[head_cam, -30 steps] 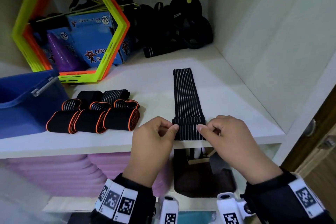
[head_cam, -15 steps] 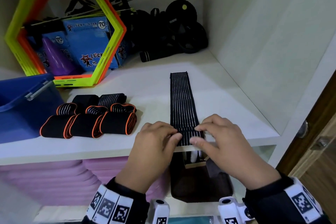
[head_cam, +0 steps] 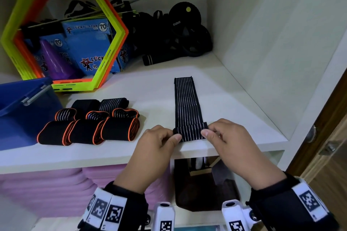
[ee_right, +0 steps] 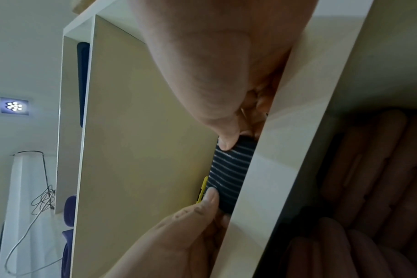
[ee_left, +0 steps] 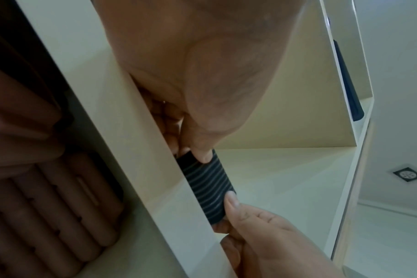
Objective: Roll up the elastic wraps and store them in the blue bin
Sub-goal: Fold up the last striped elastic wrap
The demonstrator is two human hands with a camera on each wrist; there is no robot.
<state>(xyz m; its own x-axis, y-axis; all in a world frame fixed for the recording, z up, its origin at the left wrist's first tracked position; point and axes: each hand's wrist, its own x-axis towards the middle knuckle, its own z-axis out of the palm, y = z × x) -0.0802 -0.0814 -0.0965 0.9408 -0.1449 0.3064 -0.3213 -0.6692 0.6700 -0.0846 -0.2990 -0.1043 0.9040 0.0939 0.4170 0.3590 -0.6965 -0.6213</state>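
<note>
Since the earlier frames both hands have worked forward from the shelf's front edge, and the near end of the wrap (head_cam: 187, 107) has grown from a flat fold into a small tight roll. That roll lies across the shelf (head_cam: 234, 99) just inside its front edge, right of centre, with the unrolled tail running straight back toward the rear wall. The left hand (head_cam: 155, 148) pinches the roll's left end between thumb and curled fingers, and the right hand (head_cam: 231, 142) pinches the right end the same way; the wrist views show a thumb pressed on each end of the striped roll. To my eye the rolling is barely begun, with most of the wrap still flat. Doing it well likely means keeping both ends level so the roll does not cone to one side, turning with the thumbs while the fingers hold tension, and letting the tail stay flat and in line with the roll. Elastic tends to spring back, so a loosened pinch would probably let the turns slacken. Finished rolls (head_cam: 90, 127) sit in a cluster near the front edge left of centre, beside the bin (head_cam: 18, 103) at the left edge, which is only partly in view. None can be seen inside it, so storing seems yet to come. Hexagon rings (head_cam: 112, 43) lean at the back left corner.
</note>
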